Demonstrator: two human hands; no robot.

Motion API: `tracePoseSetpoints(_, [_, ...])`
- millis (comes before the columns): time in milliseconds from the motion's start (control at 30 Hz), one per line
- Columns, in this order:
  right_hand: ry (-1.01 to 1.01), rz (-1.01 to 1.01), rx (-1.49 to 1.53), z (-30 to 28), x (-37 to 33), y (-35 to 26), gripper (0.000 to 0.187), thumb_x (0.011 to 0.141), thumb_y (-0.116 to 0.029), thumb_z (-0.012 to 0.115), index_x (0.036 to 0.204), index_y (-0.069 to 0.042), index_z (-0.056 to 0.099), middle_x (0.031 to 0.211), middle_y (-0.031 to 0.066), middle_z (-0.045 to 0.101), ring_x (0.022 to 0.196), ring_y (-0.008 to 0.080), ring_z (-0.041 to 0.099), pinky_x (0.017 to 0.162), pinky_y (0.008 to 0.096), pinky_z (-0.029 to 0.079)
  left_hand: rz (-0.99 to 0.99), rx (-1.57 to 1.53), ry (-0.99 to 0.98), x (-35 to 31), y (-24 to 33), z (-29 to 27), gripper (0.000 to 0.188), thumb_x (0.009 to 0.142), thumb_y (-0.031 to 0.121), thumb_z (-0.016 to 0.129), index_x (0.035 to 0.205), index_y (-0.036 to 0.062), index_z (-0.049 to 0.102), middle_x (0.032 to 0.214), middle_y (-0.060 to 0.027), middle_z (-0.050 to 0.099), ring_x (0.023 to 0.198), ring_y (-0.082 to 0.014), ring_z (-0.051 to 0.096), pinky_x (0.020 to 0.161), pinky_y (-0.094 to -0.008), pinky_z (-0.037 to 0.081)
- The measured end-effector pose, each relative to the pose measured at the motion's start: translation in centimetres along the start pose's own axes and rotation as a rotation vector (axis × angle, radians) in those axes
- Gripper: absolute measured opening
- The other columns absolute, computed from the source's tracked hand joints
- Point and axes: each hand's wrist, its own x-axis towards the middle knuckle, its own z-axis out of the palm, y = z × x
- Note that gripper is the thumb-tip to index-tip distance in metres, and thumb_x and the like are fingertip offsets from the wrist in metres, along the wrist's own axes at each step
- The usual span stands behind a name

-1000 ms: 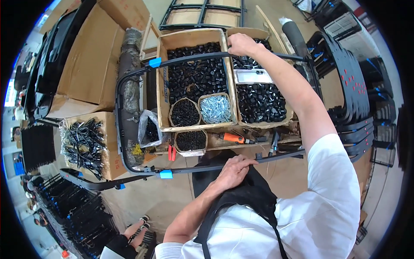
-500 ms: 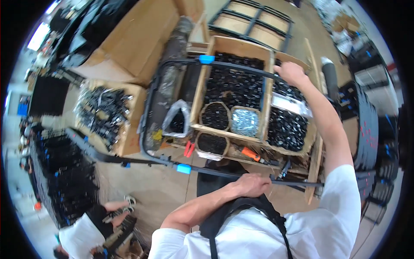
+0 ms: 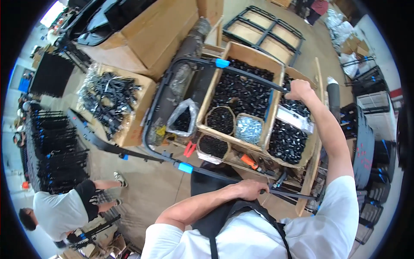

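Clamps left hand [image 3: 249,190] on the near side and right hand [image 3: 299,90] on the far side of a black frame [image 3: 254,77]; holds it across boxes [image 3: 231,139] of black parts [image 3: 246,86], near silver screws [image 3: 248,128], with cables [image 3: 112,93] off left.

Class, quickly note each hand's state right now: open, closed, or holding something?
Left hand: closed on the black frame's near bar.
Right hand: closed on its far bar.
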Motion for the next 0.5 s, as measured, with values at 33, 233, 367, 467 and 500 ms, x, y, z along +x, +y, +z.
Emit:
tracePoseSetpoints(33, [-0.073, -0.021, -0.067, -0.6, 0.0, 0.2, 0.043, 0.079, -0.041, 0.073, 0.098, -0.003, 0.076, 0.105, 0.0238, 0.077, 0.104, 0.0376, 0.075, 0.090, 0.0491, 0.061, 0.024, 0.002, -0.004, -0.1, 0.2, -0.1, 0.036, 0.101, 0.021, 0.054, 0.135, 0.0227, 0.065, 0.120, -0.0186, 0.074, 0.115, -0.0400, 0.068, 0.098, -0.0511, 0.053])
tracePoseSetpoints(233, [-0.196, -0.068, -0.179, -2.6, 0.5, 0.5, 0.032, 0.074, -0.023, 0.074, 0.099, -0.004, 0.076, 0.104, 0.0235, 0.076, 0.102, 0.0388, 0.075, 0.088, 0.0493, 0.061, 0.035, 0.059, 0.076, 0.4, -0.2, 1.0, 0.033, 0.102, 0.031, 0.059, 0.133, 0.0232, 0.067, 0.122, -0.0172, 0.073, 0.119, -0.0393, 0.067, 0.101, -0.0512, 0.052])
tracePoseSetpoints(367, [0.073, -0.087, 0.002, -1.0, 1.3, 0.2, 0.037, 0.076, -0.028, 0.075, 0.103, -0.002, 0.076, 0.110, 0.0239, 0.076, 0.105, 0.0396, 0.074, 0.090, 0.0493, 0.060, 0.002, -0.011, 0.194, 0.1, -1.0, 1.6, 0.035, 0.101, 0.028, 0.063, 0.135, 0.0205, 0.062, 0.124, -0.0191, 0.070, 0.120, -0.0396, 0.066, 0.101, -0.0510, 0.052])
tracePoseSetpoints(467, [-0.007, 0.042, 0.152, 0.8, 0.6, 0.2, 0.057, 0.092, -0.051, 0.069, 0.112, 0.002, 0.076, 0.116, 0.0262, 0.074, 0.115, 0.0405, 0.070, 0.100, 0.0487, 0.056, 0.074, 0.029, 0.161, 0.4, -2.0, 2.1, 0.037, 0.101, 0.024, 0.062, 0.138, 0.0184, 0.060, 0.124, -0.0196, 0.066, 0.121, -0.0396, 0.064, 0.099, -0.0530, 0.051])
tracePoseSetpoints(500, [-0.003, 0.035, 0.142, 0.7, 0.7, 0.2, 0.057, 0.092, -0.051, 0.069, 0.112, 0.002, 0.076, 0.116, 0.0262, 0.074, 0.115, 0.0405, 0.070, 0.100, 0.0487, 0.056, 0.078, 0.025, 0.172, 0.6, -2.0, 2.0, 0.037, 0.101, 0.024, 0.062, 0.138, 0.0184, 0.060, 0.124, -0.0196, 0.066, 0.121, -0.0396, 0.064, 0.099, -0.0530, 0.051])
